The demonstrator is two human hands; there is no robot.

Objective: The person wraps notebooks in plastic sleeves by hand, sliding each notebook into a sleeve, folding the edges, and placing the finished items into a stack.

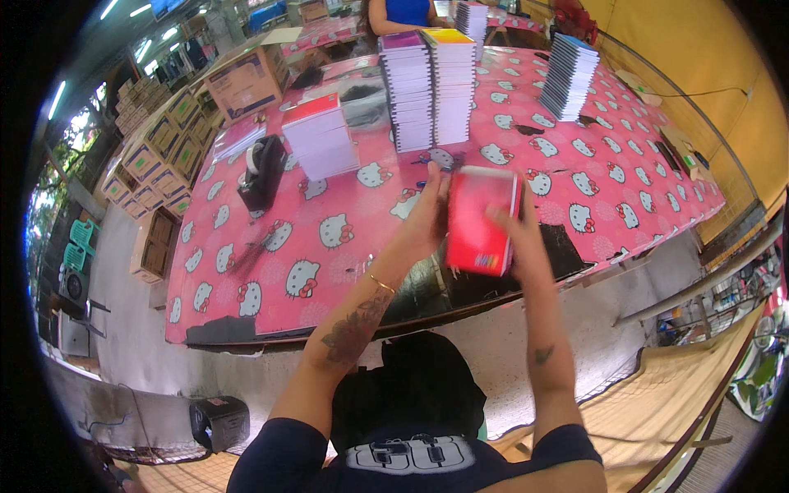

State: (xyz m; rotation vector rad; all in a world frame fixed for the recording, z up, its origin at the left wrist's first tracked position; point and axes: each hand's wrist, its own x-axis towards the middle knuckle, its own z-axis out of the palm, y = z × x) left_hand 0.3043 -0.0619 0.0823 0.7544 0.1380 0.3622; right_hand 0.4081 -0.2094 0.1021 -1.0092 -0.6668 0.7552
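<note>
You face a pink patterned table (pixel 370 212) on a grey floor (pixel 136 308). A yellow wall (pixel 699 49) stands right; tube lights (pixel 57 99) glow far left.

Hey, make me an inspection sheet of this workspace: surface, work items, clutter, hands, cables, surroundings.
Surface: table with a pink patterned covering; dark patches along its near edge.
Work items: red-covered book in hand; red-topped stack, two tall spiral-bound stacks side by side, blue-topped stack farther right.
Clutter: black tape dispenser left of the red-topped stack.
Hands: right hand grips the book, thumb on its cover; left hand at its left edge, fingers partly hidden.
Cables: thin dark line, apparently a cord, by the yellow wall.
Surroundings: cardboard boxes piled at left; a person in blue across the table.
</note>
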